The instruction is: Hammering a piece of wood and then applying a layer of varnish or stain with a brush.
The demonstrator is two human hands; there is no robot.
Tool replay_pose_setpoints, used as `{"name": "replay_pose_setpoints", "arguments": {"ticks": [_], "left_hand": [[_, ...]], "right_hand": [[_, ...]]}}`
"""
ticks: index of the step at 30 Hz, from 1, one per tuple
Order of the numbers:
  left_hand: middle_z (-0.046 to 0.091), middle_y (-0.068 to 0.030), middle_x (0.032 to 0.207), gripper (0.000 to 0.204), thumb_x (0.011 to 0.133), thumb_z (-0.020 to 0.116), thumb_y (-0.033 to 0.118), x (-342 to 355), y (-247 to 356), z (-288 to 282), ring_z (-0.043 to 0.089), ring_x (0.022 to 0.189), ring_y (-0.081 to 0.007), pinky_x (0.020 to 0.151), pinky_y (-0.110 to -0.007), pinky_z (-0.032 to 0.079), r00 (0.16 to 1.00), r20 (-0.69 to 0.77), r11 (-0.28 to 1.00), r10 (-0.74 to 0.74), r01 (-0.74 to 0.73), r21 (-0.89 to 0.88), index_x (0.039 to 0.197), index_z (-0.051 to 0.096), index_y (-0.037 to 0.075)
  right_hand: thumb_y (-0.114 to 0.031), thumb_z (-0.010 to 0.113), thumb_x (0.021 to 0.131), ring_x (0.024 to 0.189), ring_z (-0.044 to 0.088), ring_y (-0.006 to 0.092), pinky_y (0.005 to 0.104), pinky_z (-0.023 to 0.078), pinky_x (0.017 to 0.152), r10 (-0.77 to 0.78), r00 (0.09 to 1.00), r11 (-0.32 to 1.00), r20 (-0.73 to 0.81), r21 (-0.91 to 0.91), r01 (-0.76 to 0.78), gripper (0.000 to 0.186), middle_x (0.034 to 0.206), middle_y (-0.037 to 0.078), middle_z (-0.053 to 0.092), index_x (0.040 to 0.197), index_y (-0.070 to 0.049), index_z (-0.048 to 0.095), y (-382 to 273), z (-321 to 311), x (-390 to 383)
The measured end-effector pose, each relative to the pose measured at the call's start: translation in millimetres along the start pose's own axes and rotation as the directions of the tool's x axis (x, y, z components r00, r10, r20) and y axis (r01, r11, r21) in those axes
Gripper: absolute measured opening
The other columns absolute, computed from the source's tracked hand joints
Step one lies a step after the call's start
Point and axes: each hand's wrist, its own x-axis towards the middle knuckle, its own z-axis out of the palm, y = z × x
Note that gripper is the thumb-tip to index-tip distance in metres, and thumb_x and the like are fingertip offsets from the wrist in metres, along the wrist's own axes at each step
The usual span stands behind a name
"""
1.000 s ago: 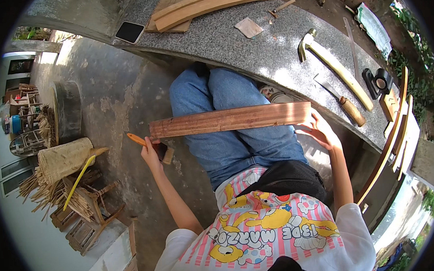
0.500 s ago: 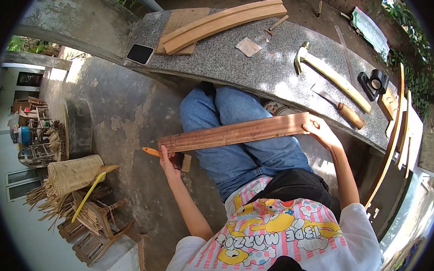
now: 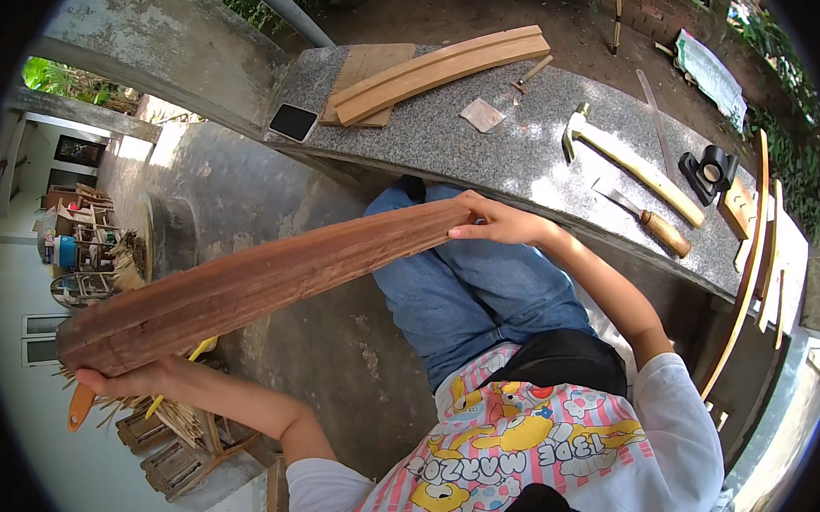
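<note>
A long reddish-brown wooden board is held up in the air, slanting across my front with its left end close and large. My left hand grips that end from below. The orange handle of a brush sticks out beside the same hand; its bristles are hidden behind the board and fingers. At the far end my right hand is closed on the board, thumb under and fingers over the edge, above my knees.
On the granite bench lie a hammer, a chisel, a phone, a curved pale wood piece, a sandpaper-like square and a black tool. Bent wood strips lean at right. Bundled sticks stand at left.
The board has swung up and left from over my lap, its left end now nearer. Both hands moved left with it, still gripping; the brush went along in my left hand.
</note>
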Motion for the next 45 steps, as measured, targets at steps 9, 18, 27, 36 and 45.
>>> {"name": "replay_pose_setpoints", "arguments": {"ticks": [9,18,27,36,45], "left_hand": [[0.060,-0.0134,0.099,0.069,0.075,0.069,0.059,-51,14,97,0.059,0.091,-0.0261,0.085,-0.041,0.047,0.916,0.331,0.964,0.226,-0.259,0.058,0.106,0.058,-0.002],[0.049,-0.0041,0.067,0.066,0.068,0.076,0.061,-66,16,144,0.043,0.061,-0.0182,0.067,-0.037,0.036,0.446,0.761,0.848,0.472,-0.465,-0.253,0.074,0.054,-0.001],[0.043,0.0005,0.063,0.054,0.048,0.085,0.033,-74,66,134,0.041,0.057,-0.0161,0.068,-0.036,0.039,0.109,0.810,0.659,0.577,-0.649,-0.382,0.088,0.071,0.000],[0.044,-0.0009,0.064,0.045,0.058,0.086,0.027,-130,18,109,0.049,0.061,-0.0182,0.067,-0.035,0.046,0.125,0.923,0.802,0.365,-0.545,-0.243,0.092,0.070,0.000],[0.040,-0.0038,0.066,0.038,0.064,0.073,0.019,-186,-8,75,0.048,0.064,-0.0198,0.073,-0.037,0.045,0.097,0.957,0.838,0.272,-0.513,-0.186,0.096,0.069,-0.001]], "right_hand": [[-0.054,0.067,0.085,0.092,0.058,0.0236,0.0343,0.050,0.081,0.145,0.989,0.963,0.026,-0.234,-0.135,0.071,0.117,0.014,0.050,0.130,-0.001,0.054,17,3,22],[-0.019,0.076,0.079,0.115,0.054,0.0368,0.0414,0.046,0.091,-0.529,0.848,0.844,0.021,-0.090,0.529,0.068,0.124,0.023,0.053,0.134,0.000,0.041,-187,13,7],[0.000,0.066,0.078,0.104,0.061,0.0348,0.0437,0.047,0.092,-0.697,0.717,0.700,0.010,-0.209,0.683,0.046,0.114,0.017,0.061,0.122,-0.002,0.053,-184,25,18],[0.006,0.061,0.070,0.108,0.059,0.0353,0.0430,0.045,0.096,-0.671,0.723,0.735,-0.164,-0.274,0.620,0.053,0.113,0.015,0.062,0.121,-0.004,0.055,-96,42,14],[-0.010,0.073,0.072,0.112,0.059,0.0379,0.0418,0.049,0.094,-0.511,0.857,0.803,-0.074,-0.398,0.444,0.051,0.119,0.017,0.062,0.120,-0.001,0.058,-66,43,-2]]}}
